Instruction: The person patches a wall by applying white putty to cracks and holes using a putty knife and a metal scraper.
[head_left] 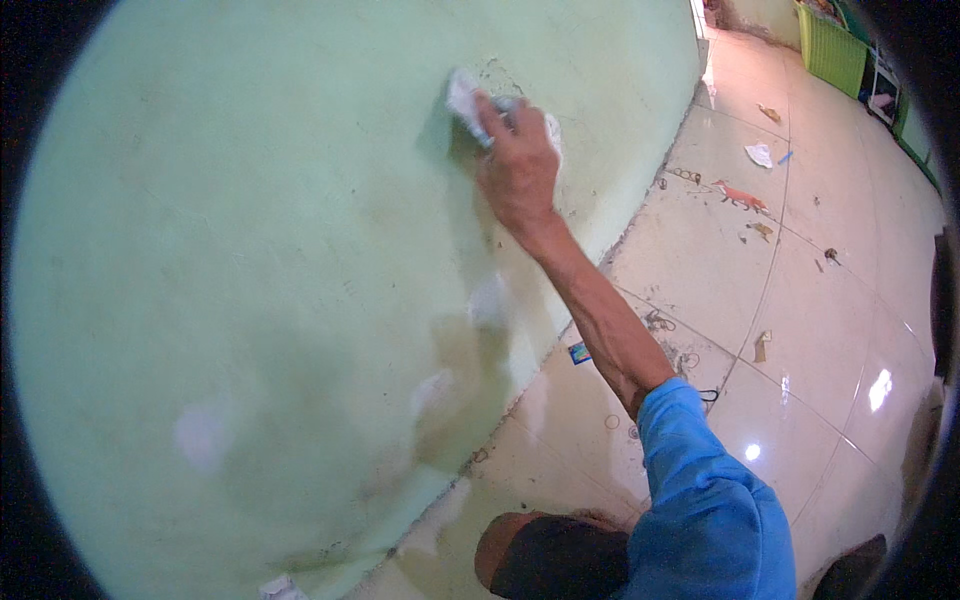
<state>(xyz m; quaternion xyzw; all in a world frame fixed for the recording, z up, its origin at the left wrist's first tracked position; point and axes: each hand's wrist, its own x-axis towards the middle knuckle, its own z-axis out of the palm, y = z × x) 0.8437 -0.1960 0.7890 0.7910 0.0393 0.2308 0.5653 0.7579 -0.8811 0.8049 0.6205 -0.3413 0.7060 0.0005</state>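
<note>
My right hand (520,165) is closed around a crumpled white cloth (463,92) and presses it to the pale green wall (250,180). A greyish-blue bit shows between the fingers; I cannot make out what it is. Just above the cloth, the wall has a dark scuffed patch (505,75). Lower down, whitish patches (488,298) mark the green surface near the arm's shadow. My right forearm reaches up from a blue sleeve (710,490). My left hand is out of the picture.
The cream tiled floor (690,290) meets the wall along a dirty edge. Scattered on it are a fox-shaped cutout (742,195), a white scrap (759,155), a small blue packet (580,353) and rubber bands. A lime-green basket (832,52) stands far right. A white object (283,588) lies at the bottom.
</note>
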